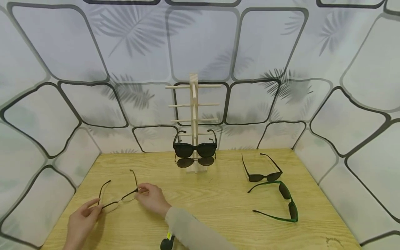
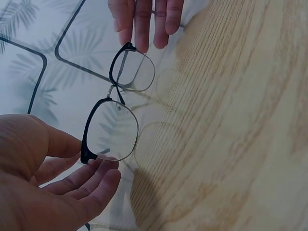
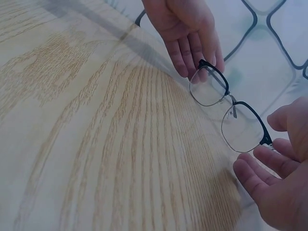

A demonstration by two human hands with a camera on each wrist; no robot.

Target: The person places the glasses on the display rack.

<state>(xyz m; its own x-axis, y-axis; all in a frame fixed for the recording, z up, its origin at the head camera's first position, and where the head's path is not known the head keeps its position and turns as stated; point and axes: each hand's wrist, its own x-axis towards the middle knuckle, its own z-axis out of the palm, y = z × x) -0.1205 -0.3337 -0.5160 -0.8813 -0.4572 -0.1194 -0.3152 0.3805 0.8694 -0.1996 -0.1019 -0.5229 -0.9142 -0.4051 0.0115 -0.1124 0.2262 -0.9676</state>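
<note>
A pair of clear-lens eyeglasses (image 1: 129, 193) with a black upper rim and thin metal lower rims is held at the front left, temples unfolded and pointing away. My left hand (image 1: 82, 218) pinches its left hinge corner between thumb and fingers. At the opposite corner, my right hand (image 1: 153, 199) grips the hinge end. The left wrist view shows the eyeglasses (image 2: 87, 125) tilted close over the wood, with a faint shadow beneath. Both lenses of the eyeglasses (image 3: 257, 115) also show in the right wrist view, between the two hands.
Behind stands a wooden display rack (image 1: 193, 104) carrying black sunglasses (image 1: 184, 150) above thin-framed sunglasses (image 1: 185, 162). On the table's right (image 1: 218, 201) lie dark sunglasses (image 1: 256, 178) and green-framed sunglasses (image 1: 293, 208). A black object (image 1: 166, 244) pokes in beside the right sleeve. Patterned cloth surrounds the table.
</note>
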